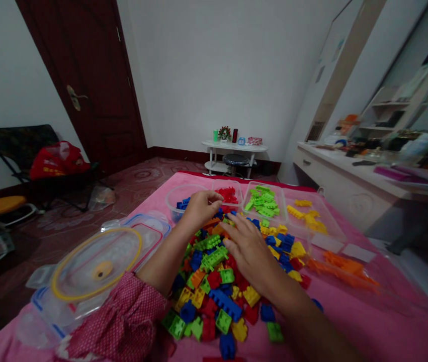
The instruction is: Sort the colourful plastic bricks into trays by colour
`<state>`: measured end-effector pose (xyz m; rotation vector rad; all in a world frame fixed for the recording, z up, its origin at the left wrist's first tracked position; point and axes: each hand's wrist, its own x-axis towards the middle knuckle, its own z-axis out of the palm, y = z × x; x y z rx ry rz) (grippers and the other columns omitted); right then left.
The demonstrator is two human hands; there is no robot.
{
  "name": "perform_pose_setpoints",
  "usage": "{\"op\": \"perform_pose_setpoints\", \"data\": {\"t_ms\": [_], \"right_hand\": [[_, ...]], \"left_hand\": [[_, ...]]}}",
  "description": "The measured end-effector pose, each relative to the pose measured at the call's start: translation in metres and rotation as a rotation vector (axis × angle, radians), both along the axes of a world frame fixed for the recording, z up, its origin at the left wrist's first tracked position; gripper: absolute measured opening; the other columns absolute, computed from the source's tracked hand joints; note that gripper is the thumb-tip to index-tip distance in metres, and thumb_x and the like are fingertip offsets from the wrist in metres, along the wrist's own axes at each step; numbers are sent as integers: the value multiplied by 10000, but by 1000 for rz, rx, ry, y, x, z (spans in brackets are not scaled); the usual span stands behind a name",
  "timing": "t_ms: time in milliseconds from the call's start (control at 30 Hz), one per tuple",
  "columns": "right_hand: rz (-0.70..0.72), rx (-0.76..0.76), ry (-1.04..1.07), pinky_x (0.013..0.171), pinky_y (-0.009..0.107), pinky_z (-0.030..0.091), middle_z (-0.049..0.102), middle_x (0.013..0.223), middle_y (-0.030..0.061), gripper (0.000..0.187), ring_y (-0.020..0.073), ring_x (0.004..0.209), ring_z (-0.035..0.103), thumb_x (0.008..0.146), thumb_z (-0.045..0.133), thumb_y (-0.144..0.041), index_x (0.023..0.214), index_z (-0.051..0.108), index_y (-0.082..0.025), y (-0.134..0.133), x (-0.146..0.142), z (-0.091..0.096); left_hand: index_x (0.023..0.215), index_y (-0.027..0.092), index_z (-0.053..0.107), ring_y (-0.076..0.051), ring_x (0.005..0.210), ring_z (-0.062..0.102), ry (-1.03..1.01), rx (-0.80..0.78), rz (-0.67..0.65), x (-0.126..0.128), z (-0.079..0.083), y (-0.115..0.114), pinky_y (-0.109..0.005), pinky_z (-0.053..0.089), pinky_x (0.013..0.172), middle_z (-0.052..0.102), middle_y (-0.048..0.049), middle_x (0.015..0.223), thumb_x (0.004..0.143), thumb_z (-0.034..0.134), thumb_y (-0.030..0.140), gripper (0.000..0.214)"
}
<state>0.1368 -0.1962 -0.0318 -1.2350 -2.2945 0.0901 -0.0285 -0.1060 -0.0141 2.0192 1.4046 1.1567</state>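
Observation:
A heap of mixed toy building blocks in red, blue, green, yellow and orange spreads over the pink cloth. My left hand is at the heap's far side, between the round container and the box of red blocks, its fingers curled together; whatever they may hold is hidden. Lying over the heap with fingers apart, my right hand touches blocks near its middle. Red blocks sit in a clear box behind my left hand. A round clear container holds blue blocks. Green blocks fill another box.
Yellow blocks and orange blocks lie in clear boxes on the right. Clear lids, one with a yellow ring, are stacked on the left. Beyond the pink-covered table stand a white side table and a dresser.

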Motion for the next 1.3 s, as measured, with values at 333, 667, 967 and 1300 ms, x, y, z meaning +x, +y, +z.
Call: {"op": "perform_pose_setpoints", "data": {"t_ms": [333,667,967,1300], "right_hand": [[-89,-55,-93,908,361,394,618,1094,68,277,219,1033,530,838,528,-259,1082,655,-237,22,24,-8],[-302,-166,-103,711,307,396,632,934,56,377,230,860,583,615,718,-504,872,700,-229,28,44,-1],[-209,-397,294,454,212,293,533,555,-31,284,102,506,481,671,656,-447,691,556,-182,35,54,6],[-157,-597,827,411,209,443,525,567,-78,338,89,409,518,710,615,-438,902,483,-193,28,47,17]], "left_hand": [[695,200,743,-190,606,608,445,-158,-30,0,-4,-15,-257,413,559,699,-65,677,626,669,299,142],[1065,219,685,-214,977,562,592,12,-330,12,-15,-20,-290,419,897,655,-75,1048,610,618,128,469],[892,179,696,-225,889,566,628,72,-274,13,-21,-13,-318,434,818,648,-85,927,617,689,290,297],[963,268,712,-210,951,567,596,175,-433,20,-19,-19,-299,420,841,623,-59,1020,643,582,114,378]]}}
